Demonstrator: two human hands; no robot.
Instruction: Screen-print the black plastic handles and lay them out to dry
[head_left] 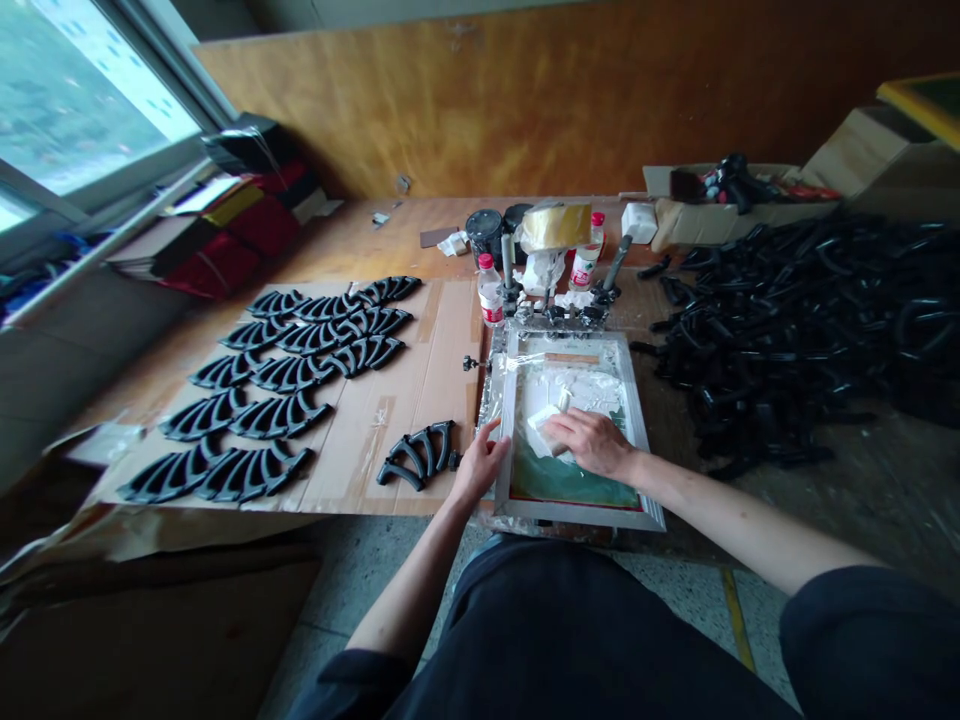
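A metal-framed screen [643,440] with a green mesh smeared with white paste lies flat on the bench, clamped at its far end. My right hand [592,440] is closed on a whitish scraper [541,428], which rests on the mesh near its middle. At the frame's left edge is my left hand [484,462], its fingers apart and nothing seen in it. Just left of that hand, a small group of curved black parts [417,455] sits on the cardboard sheet [352,455].
Rows of black parts [292,370] cover the cardboard's left side. A large heap of black parts [795,330] lies on the right. Bottles [490,292], a black tub [484,236] and clamp posts [616,263] stand behind the screen. An open carton [690,225] is at the back right.
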